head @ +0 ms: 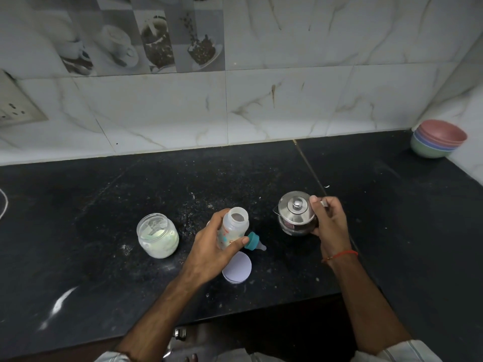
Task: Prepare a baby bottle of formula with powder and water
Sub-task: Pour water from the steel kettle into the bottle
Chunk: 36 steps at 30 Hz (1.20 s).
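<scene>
My left hand [209, 244] grips an open clear baby bottle [234, 226] with printed patterns, held upright just above the black counter. My right hand [328, 220] holds the handle side of a small steel kettle [295, 214] with its lid on, to the right of the bottle. An open glass jar of white powder [157, 235] stands left of the bottle. The teal collar with its teat [254, 241] lies on its side beside the bottle. A pale round lid [239, 267] lies flat under my left wrist.
The black stone counter [104, 205] carries scattered powder specks. A stack of coloured bowls [437, 138] sits in the far right corner against the marbled tile wall. A wall socket [15, 105] is at the left. The counter's front edge runs below my forearms.
</scene>
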Tool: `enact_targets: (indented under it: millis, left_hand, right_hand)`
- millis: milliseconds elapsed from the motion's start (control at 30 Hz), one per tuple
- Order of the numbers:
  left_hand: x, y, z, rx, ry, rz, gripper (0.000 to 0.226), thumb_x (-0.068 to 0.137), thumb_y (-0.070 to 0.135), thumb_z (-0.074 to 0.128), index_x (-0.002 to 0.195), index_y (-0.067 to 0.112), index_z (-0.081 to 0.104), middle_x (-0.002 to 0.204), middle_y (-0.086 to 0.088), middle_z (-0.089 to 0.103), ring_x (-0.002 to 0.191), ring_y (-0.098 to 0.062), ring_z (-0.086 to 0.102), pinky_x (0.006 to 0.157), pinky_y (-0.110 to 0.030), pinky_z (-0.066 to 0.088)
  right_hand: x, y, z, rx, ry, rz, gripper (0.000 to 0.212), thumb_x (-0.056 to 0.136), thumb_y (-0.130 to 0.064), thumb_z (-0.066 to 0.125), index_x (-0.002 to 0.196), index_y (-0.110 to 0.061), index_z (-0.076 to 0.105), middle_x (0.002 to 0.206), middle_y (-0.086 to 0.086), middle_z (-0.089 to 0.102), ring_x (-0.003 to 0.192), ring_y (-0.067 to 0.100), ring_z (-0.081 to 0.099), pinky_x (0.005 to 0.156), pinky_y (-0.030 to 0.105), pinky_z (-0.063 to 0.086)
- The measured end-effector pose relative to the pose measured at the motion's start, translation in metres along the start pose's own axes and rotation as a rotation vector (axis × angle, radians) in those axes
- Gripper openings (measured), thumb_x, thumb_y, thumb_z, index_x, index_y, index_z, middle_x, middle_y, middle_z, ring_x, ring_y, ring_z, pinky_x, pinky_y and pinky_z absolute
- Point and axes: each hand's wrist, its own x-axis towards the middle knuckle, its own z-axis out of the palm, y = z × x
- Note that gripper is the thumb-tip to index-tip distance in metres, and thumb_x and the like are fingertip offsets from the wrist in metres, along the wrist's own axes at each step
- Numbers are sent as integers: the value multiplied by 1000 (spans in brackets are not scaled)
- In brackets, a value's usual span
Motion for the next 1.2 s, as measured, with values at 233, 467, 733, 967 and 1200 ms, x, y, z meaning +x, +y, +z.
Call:
enact_targets:
  millis: [233, 467, 733, 967, 1200]
  left_hand:
    - [-4, 7, 11, 11, -50, 35, 57, 84, 49, 82, 125, 63, 45, 122, 41, 59, 115, 13, 59, 86, -3, 46]
    - [-5, 15, 16, -11, -79, 81, 57, 78, 66, 75, 123, 71, 41, 124, 38, 60, 116, 11, 59, 87, -3, 47]
    - [-6, 16, 16, -26, -128, 118, 63, 79, 64, 76, 134, 55, 47, 126, 34, 61, 118, 6, 61, 90, -12, 49]
    - [-7, 11, 18, -35, -156, 125, 65, 79, 61, 79, 136, 51, 49, 129, 35, 60, 120, 7, 60, 89, -7, 49]
    - [-7, 9, 17, -50, -146, 128, 62, 79, 61, 80, 130, 63, 45, 128, 34, 61, 120, 6, 61, 92, -14, 51]
  right_hand:
    - [-20, -62, 13, -189, -106, -283, 19, 95, -31, 71, 94, -14, 62, 101, 6, 68, 91, 12, 64, 85, 36, 52]
    - [-49, -105, 25, -499, -158, -515, 19, 94, -31, 73, 94, -18, 59, 112, 2, 58, 107, 27, 59, 98, 49, 51]
    - [-62, -105, 35, -769, -157, -667, 17, 96, -32, 70, 94, -26, 54, 122, -4, 55, 110, 20, 50, 87, 16, 40]
    - [-70, -108, 40, -876, -177, -797, 23, 98, -41, 63, 102, -19, 59, 128, -2, 53, 113, 19, 49, 77, 32, 52]
    - [-76, -115, 47, -944, -183, -885, 28, 98, -42, 60, 106, -16, 63, 131, 0, 53, 116, 19, 49, 71, 35, 59]
